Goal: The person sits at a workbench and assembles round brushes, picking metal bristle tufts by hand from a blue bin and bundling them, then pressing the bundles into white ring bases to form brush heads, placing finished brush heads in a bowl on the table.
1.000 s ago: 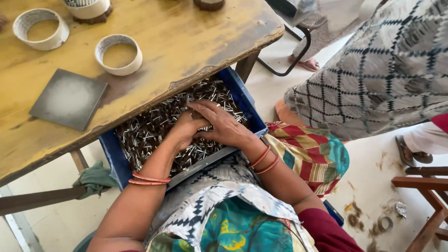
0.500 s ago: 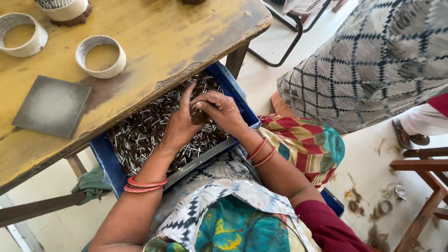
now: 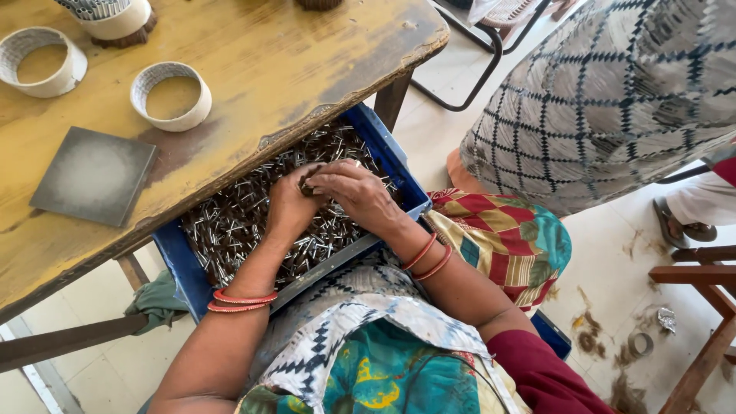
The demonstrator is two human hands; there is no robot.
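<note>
Head view: looking down on two bare hands working in a blue plastic crate [image 3: 178,259] that rests on the lap, half under the edge of a wooden table [image 3: 307,54].

Left hand [image 3: 287,205]: palm down on the heap, fingers curled and pressed against the other hand; seems closed on a few pieces, but cannot tell for sure, fingertips hidden. Two orange bangles [image 3: 238,300] at the wrist.

Right hand [image 3: 354,192]: fingers bent together, pinching a small dark bunch of metal pins [image 3: 310,178] just above the heap. Orange bangles on this wrist too.

Metal pins in crate [image 3: 230,226]: thin, shiny, lying in every direction, filling most of the crate bottom.

Progress: judged early or in the middle; only one small bunch gathered, almost all of the heap unsorted. One paper ring [image 3: 170,96] on the table empty, a second one [image 3: 40,61] empty as well, a third holder [image 3: 107,14] at the top edge packed with upright pieces.

Surface: yellow-brown table top, worn and stained, edge chipped; a grey square tile [image 3: 93,175] lying flat near the left.

Room: pale tiled floor with brown stains and scraps; black metal chair frame [image 3: 491,57] behind; another person in checked cloth [image 3: 606,100] close at the right; wooden furniture leg [image 3: 701,337] at far right.
</note>
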